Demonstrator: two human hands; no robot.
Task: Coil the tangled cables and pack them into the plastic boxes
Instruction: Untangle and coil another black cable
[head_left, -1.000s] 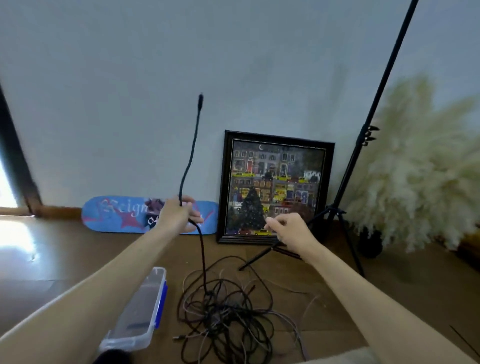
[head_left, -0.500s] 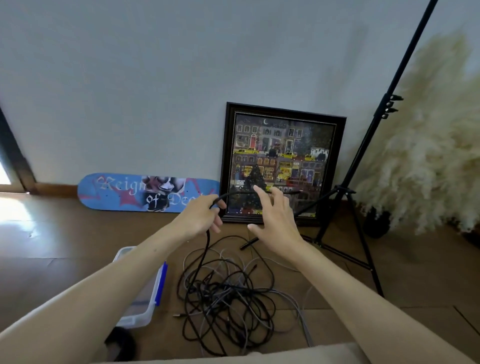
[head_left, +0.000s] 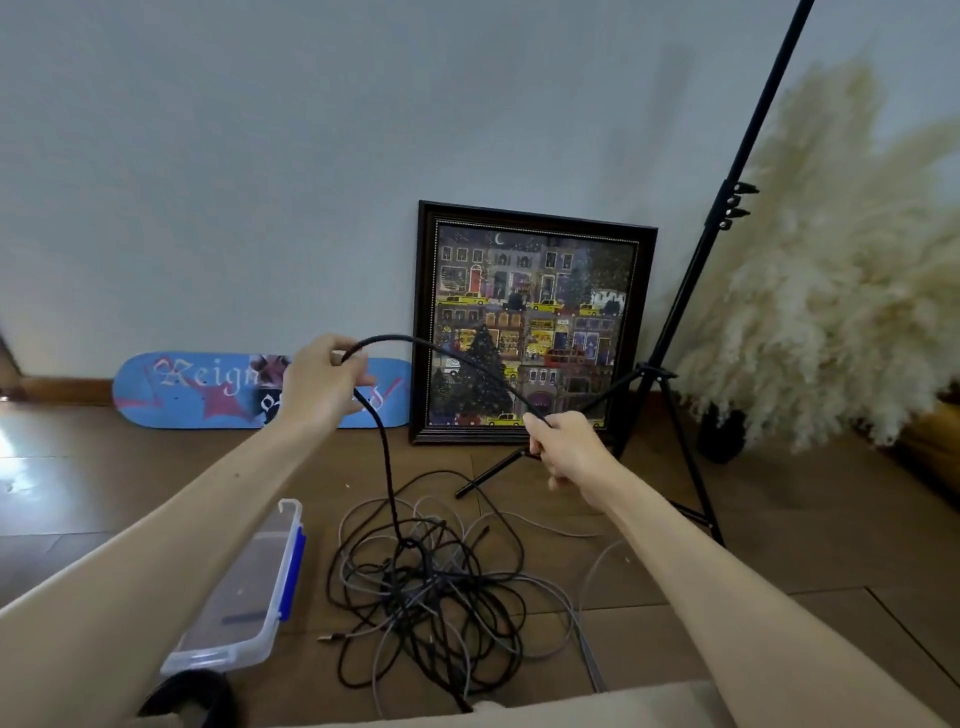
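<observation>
**Two hands, one black cable**

Head view: both arms reach forward over a wooden floor (head_left: 779, 545). The left hand (head_left: 317, 387) pinches a black cable (head_left: 395, 337) between curled fingers and thumb. The right hand (head_left: 563, 449) is closed round the same cable further along, so a loop arches between the two. From the left hand the cable drops into a tangle of cables (head_left: 431, 587) – black and grey – lying on the floor. A clear plastic box (head_left: 244, 597) with a blue latch sits just left of the tangle. Against the wall lean a blue skateboard deck (head_left: 208, 389) and a framed picture (head_left: 530, 322); a black tripod stand (head_left: 691, 291) rises to the right.
</observation>
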